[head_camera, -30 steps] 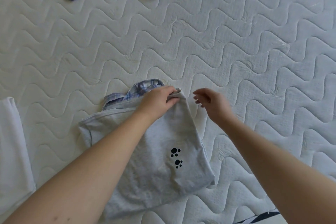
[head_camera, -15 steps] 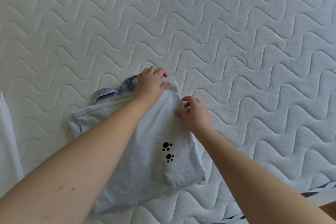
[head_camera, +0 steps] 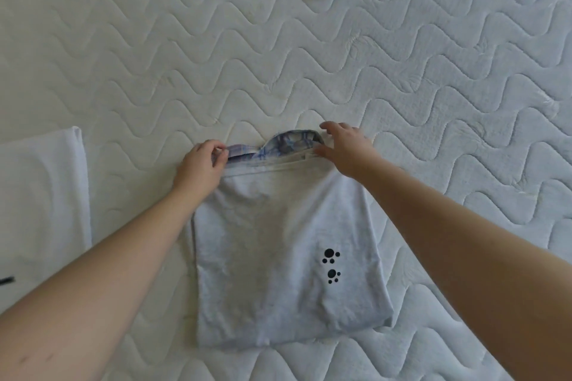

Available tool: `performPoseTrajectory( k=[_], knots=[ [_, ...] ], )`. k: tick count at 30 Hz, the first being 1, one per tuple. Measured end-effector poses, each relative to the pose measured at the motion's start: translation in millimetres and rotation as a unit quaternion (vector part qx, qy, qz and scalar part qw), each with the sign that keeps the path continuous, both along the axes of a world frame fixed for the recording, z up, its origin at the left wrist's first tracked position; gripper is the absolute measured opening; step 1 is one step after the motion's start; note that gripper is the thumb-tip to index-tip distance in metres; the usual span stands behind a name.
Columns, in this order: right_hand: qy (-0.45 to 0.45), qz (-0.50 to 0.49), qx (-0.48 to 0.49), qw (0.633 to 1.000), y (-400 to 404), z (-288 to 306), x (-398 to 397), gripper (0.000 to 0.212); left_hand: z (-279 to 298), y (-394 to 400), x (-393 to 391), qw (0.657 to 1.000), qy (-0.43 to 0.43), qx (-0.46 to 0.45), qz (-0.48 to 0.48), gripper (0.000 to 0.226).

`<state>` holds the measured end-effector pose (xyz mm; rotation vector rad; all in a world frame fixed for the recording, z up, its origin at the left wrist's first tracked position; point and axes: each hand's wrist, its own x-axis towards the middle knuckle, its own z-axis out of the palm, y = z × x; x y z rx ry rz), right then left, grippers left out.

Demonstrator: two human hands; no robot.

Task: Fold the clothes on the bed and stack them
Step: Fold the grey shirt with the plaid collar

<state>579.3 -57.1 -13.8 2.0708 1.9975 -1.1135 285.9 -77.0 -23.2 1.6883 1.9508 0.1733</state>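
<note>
Pinching the gray shirt (head_camera: 278,257) corner, the left hand (head_camera: 199,168) should pull evenly while the flat, open-fingered right hand (head_camera: 346,148) presses opposite.

White quilted mattress (head_camera: 402,77) with a wavy stitch pattern — it fills the view under everything.

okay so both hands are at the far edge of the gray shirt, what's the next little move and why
Probably draw the far edge back toward the near edge to fold the gray shirt in half. The left hand pinches its far left corner, and the right hand lies with spread fingers at the far right corner. The shirt lies flat on a plaid garment, which shows only beyond the far edge.
</note>
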Motion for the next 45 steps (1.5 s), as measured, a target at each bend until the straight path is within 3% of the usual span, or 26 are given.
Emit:
performPoseTrajectory(
  k=[3, 7, 11, 17, 22, 27, 31, 34, 36, 40, 43, 45],
  knots=[
    [-0.015, 0.02, -0.014, 1.0, 4, 2, 2, 0.063, -4, -6, -17, 0.992, -0.091, -0.087, -0.005, 0.042],
    [-0.004, 0.011, -0.003, 1.0, 4, 7, 1, 0.059, -2, -6, -42, 0.992, -0.076, -0.089, -0.042, 0.054],
    [-0.148, 0.075, -0.066, 0.984, 1, 9, 25, 0.054, 3, -6, -58, 0.98, -0.005, -0.12, -0.161, 0.04],
    [-0.15, 0.014, 0.0, 0.989, 0, 10, 38, 0.017, 15, -3, -72, 0.985, 0.016, -0.032, -0.167, 0.021],
    [-0.146, -0.004, 0.053, 0.988, -7, 22, 41, 0.014, 21, -14, -78, 0.983, -0.001, 0.06, -0.175, 0.012],
    [-0.074, -0.058, 0.128, 0.987, -1, 25, 36, 0.019, 20, 1, -88, 0.989, -0.032, 0.12, -0.083, 0.01],
    [-0.062, -0.053, 0.036, 0.996, 8, 7, 29, 0.025, 1, 4, -73, 0.999, -0.032, -0.019, -0.015, 0.013],
    [-0.015, -0.041, -0.065, 0.997, 6, -1, 31, 0.054, -4, 5, -68, 0.988, -0.071, -0.131, 0.032, 0.042],
    [-0.038, 0.006, -0.087, 0.995, 11, -2, 34, 0.052, -2, 8, -68, 0.98, -0.077, -0.182, 0.002, 0.054],
    [-0.064, 0.082, -0.11, 0.988, 20, 3, 31, 0.038, 6, 10, -63, 0.967, -0.034, -0.236, -0.084, 0.042],
    [-0.026, 0.061, -0.085, 0.994, 15, 10, 32, 0.029, 18, 7, -59, 0.97, -0.025, -0.223, -0.096, 0.023],
    [-0.004, 0.029, -0.061, 0.998, 10, 19, 35, 0.03, 31, 4, -60, 0.976, -0.046, -0.202, -0.073, 0.022]
  ],
)
